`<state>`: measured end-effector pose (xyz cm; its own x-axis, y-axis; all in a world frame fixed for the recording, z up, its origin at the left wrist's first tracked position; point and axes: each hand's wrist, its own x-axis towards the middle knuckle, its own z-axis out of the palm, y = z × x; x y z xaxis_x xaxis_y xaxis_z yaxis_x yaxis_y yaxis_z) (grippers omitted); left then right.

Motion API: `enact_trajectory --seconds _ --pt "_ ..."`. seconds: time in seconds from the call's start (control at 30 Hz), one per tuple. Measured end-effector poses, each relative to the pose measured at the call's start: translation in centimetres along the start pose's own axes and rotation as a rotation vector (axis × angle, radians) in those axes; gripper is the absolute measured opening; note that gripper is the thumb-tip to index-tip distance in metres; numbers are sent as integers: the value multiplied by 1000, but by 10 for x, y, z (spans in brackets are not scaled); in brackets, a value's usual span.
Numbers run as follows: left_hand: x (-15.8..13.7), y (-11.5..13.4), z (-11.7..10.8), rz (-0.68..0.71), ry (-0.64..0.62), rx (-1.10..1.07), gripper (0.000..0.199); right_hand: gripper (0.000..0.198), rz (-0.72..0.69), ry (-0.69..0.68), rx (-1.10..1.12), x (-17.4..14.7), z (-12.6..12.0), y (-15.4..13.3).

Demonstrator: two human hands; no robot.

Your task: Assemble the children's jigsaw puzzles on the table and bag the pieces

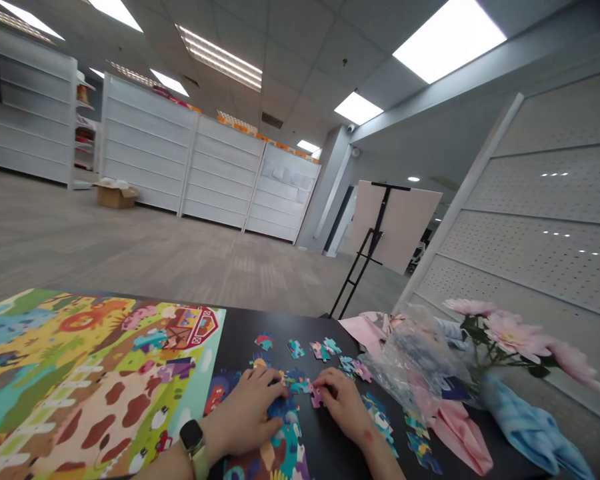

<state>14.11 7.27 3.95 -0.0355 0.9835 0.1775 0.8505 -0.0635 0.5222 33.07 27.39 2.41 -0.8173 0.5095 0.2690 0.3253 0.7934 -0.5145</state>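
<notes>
My left hand (250,408), with a watch (192,437) on its wrist, lies over a partly joined jigsaw puzzle (293,433). Its fingers are stretched out and slightly curled, the thumb apart. At the puzzle's right edge my right hand (344,399) pinches a purple puzzle piece (315,396) between thumb and forefinger. Whether that piece is joined to its neighbours I cannot tell. Loose puzzle pieces (295,349) lie beyond my hands, and more puzzle pieces (379,420) lie right of my right forearm. My left hand covers part of the puzzle.
A large farm-animal picture sheet (110,400) covers the left of the black table (240,333). On the right are clear plastic wrap (415,357), pink cloth (460,433), blue checked cloth (535,427) and pink flowers (515,333). An easel (375,240) stands beyond the table.
</notes>
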Motion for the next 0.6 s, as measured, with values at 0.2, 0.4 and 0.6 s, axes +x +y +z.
enact_trajectory --seconds 0.2,0.4,0.6 --pt "0 0 0 -5 -2 -7 41 33 24 -3 0 -4 -3 -5" --pt "0 0 0 -16 -10 -12 40 49 98 -49 23 -19 -9 -11" --pt "0 0 0 -5 -1 -13 38 41 101 -40 30 -27 -6 -12"
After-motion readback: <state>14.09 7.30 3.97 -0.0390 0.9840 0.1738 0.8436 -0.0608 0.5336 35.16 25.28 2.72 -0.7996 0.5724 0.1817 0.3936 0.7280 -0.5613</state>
